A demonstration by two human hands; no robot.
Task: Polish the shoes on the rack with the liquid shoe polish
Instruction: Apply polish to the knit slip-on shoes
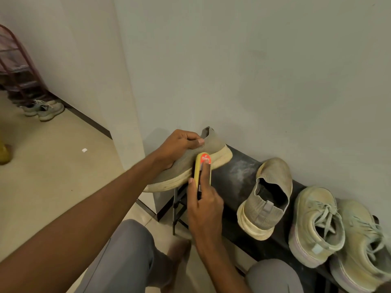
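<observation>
My left hand (179, 144) grips a grey knit slip-on shoe (191, 166) with a cream sole, holding it tilted above the left end of the black rack (234, 176). My right hand (204, 206) holds a yellow polish applicator (202, 166) with a red label, forefinger laid along its back, its underside pressed against the shoe's side near the sole. The matching grey shoe (266, 197) stands on the rack to the right. Two pale green lace-up sneakers (317, 225) sit further right on the rack.
A white wall rises directly behind the rack. My grey-trousered knees (131, 250) are below the hands. At far left stands a dark red shoe rack (19, 66) with a pair of sneakers (45, 108) on the beige tiled floor.
</observation>
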